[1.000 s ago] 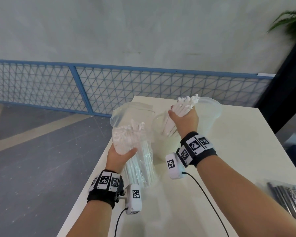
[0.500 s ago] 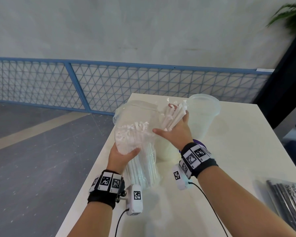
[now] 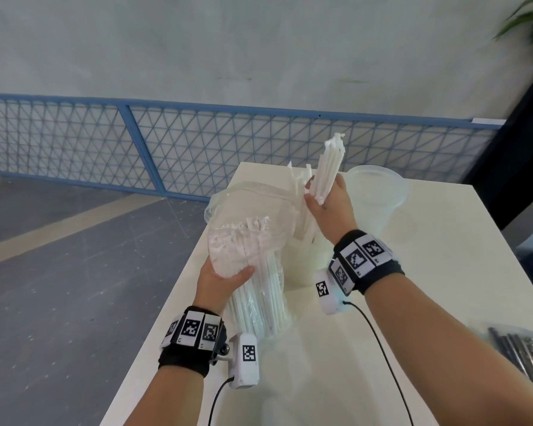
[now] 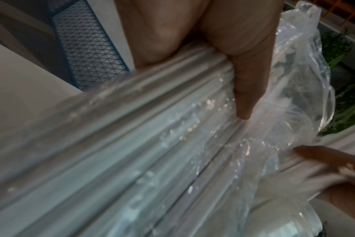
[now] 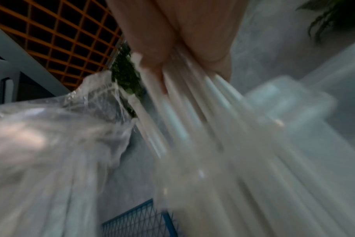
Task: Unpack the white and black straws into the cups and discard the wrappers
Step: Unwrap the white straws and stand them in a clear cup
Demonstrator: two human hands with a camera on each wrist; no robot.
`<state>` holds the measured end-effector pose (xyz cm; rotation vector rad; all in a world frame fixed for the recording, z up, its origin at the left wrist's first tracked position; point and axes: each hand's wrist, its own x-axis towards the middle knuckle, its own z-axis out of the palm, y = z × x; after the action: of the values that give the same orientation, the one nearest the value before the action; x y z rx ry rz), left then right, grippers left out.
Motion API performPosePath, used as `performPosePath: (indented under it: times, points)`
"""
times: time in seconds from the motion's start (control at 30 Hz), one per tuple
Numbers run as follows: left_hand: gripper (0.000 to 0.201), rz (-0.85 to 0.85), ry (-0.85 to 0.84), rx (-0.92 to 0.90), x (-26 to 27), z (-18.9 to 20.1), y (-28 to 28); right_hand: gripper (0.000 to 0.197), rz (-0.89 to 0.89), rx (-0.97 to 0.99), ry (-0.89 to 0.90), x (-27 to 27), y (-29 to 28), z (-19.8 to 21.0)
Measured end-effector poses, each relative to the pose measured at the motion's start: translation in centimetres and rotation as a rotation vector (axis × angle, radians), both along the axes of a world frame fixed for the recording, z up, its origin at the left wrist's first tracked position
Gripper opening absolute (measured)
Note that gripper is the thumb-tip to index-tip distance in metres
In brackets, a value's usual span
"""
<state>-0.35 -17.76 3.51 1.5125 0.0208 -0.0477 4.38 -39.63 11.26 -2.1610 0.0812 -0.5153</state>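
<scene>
The white table [image 3: 428,272] fills the lower right of the head view. At frame centre, the left hand [image 3: 219,282] grips the clear wrapper [image 3: 253,241] of white straws. Above and right of it, the right hand [image 3: 330,207] is closed around a bunch of white straws [image 3: 330,167], beside an empty cup [image 3: 376,198]. Packed black straws [image 3: 523,352] lie at the right edge.

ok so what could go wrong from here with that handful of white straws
1. The right hand holds a splayed bundle of white straws in mid-air; a loose one could slip from the grip before it reaches the empty cup.
2. The nearer cup, already holding straws, stands just behind the bag; a nudge could tip it.
3. The left hand holds the open bag tilted, so straws inside may spill.
</scene>
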Motion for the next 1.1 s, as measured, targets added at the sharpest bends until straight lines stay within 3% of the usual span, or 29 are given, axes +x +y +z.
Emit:
performPosePath:
  times: [0.07,0.17,0.3,0.37,0.43,0.5,0.53,0.63,0.83,1.0,1.1]
  points:
    - [0.05,0.004,0.003,0.003,0.0,0.0,0.0,0.022,0.009,-0.022,-0.02,0.3,-0.2,1.0]
    - [0.047,0.002,-0.011,0.01,0.1,0.0,-0.1,0.037,-0.003,-0.033,0.094,0.5,-0.5,1.5]
    - [0.047,-0.012,-0.026,0.018,0.0,0.1,0.0,0.052,0.0,0.086,0.129,-0.3,-0.8,1.4]
    - [0.048,-0.02,-0.022,0.022,0.0,0.0,0.0,0.054,-0.067,0.11,0.003,-1.2,-0.7,1.8]
    - [0.05,-0.036,-0.023,0.032,0.0,-0.1,0.0,0.042,-0.174,0.064,-0.267,-2.7,-0.2,2.6]
    - [0.053,-0.057,-0.017,0.038,-0.1,-0.1,-0.1,0.019,-0.122,0.036,-0.457,-4.6,0.9,3.2]
    - [0.053,-0.067,-0.012,0.033,-0.2,-0.1,-0.2,0.011,-0.029,0.036,-0.455,-5.6,1.5,3.2]
    - [0.051,-0.106,-0.04,0.031,-0.5,0.3,-0.7,0.013,0.245,-0.003,-0.291,-7.9,3.5,1.9]
    - [0.054,-0.243,-0.045,0.013,-1.3,0.3,-1.1,0.051,0.284,-0.108,0.015,-8.4,4.0,-1.0]
    - [0.061,-0.231,-0.069,-0.022,-1.5,0.3,-1.1,0.033,0.322,0.129,0.14,-8.6,3.5,-0.7]
    - [0.063,-0.237,-0.062,-0.028,-1.5,0.1,-0.9,0.038,0.402,0.088,0.246,-8.1,3.1,-1.1]
